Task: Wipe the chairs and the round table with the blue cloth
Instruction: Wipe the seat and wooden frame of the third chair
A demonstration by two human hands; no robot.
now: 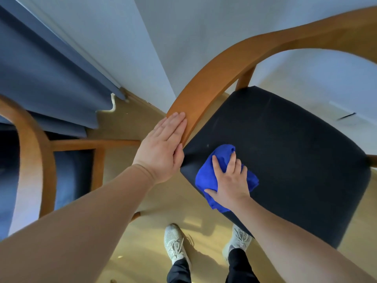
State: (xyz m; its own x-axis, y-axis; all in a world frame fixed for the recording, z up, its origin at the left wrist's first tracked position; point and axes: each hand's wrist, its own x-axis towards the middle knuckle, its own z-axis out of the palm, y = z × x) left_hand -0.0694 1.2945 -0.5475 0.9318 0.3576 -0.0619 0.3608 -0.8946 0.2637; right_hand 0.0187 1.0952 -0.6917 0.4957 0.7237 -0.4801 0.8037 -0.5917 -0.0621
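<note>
A wooden chair with a curved armrest (pixel 214 72) and a dark padded seat (pixel 285 152) stands right in front of me. The blue cloth (pixel 208 174) lies bunched on the near left corner of that seat. My right hand (pixel 230 180) presses flat on the cloth with its fingers spread. My left hand (pixel 163 148) rests flat against the near end of the armrest, fingers together, holding nothing. A second wooden chair (pixel 34 144) with a blue seat stands at the left. The round table is not in view.
Blue curtains (pixel 40 78) hang at the upper left, down to the light wooden floor (pixel 130 123). A white wall (pixel 183 37) stands behind the chairs. My two feet in grey shoes (pixel 175 244) stand on the floor just before the dark seat.
</note>
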